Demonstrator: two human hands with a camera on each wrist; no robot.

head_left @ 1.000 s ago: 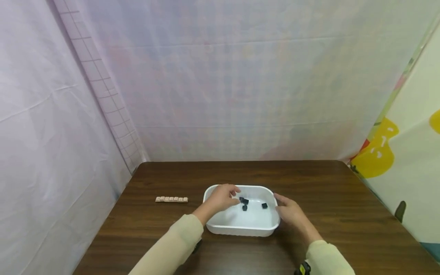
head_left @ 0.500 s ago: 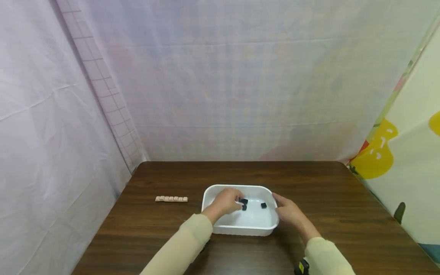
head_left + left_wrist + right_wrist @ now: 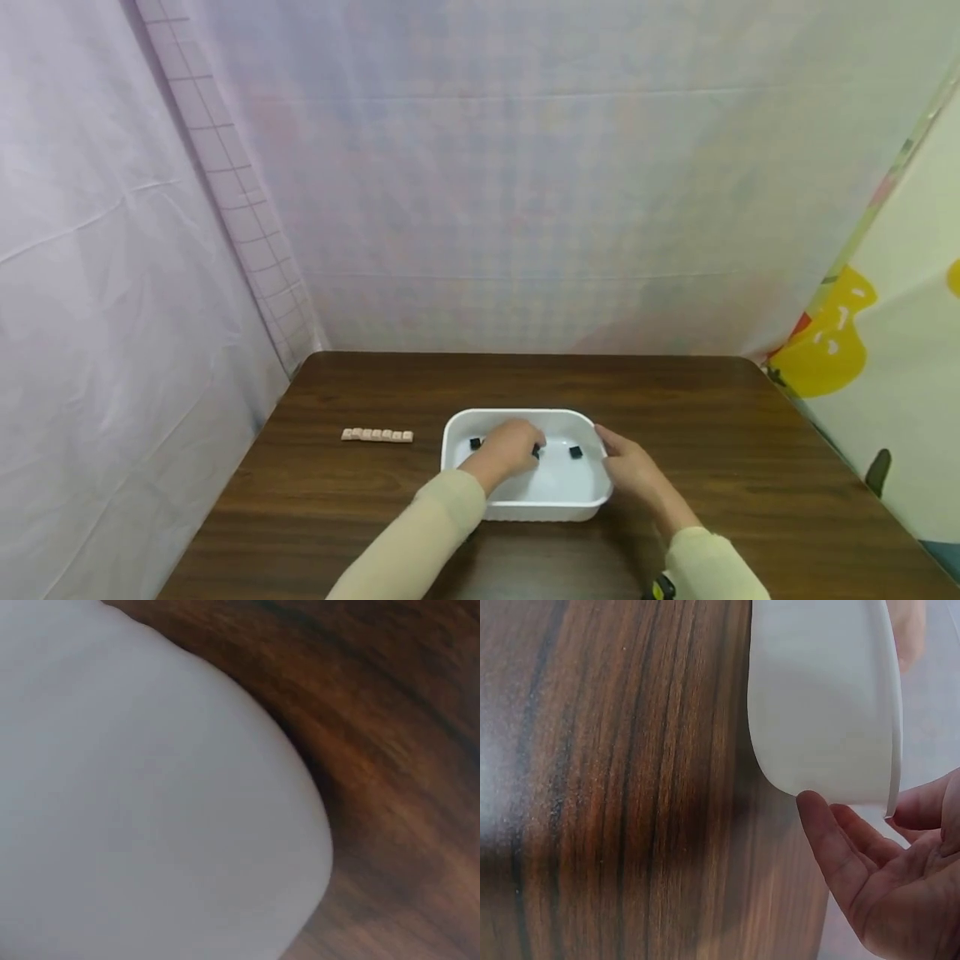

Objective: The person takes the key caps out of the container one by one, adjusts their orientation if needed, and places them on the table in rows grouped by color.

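Observation:
A white rectangular tray (image 3: 555,506) rests on the table with small black keycaps in it. My left hand (image 3: 506,454) reaches down inside the tray, fingers curled at a black keycap (image 3: 536,451) that is partly hidden behind them. Left of that hand lies another black keycap (image 3: 475,443), and a third black keycap (image 3: 575,452) sits toward the right end. My right hand (image 3: 633,469) grips the tray's right end. In the right wrist view its thumb is at the rim and its fingers (image 3: 821,817) lie against the outer wall.
A row of several beige keycaps (image 3: 377,435) stands on the brown wooden table (image 3: 337,508), left of the tray. Pale curtains (image 3: 525,208) hang behind the table and along its left side. A printed cloth (image 3: 885,450) hangs at the right.
My left hand has moved right and down into the tray, over the cluster of black keycaps. A keycap at the tray's left has come into view. The right hand stays on the tray's end.

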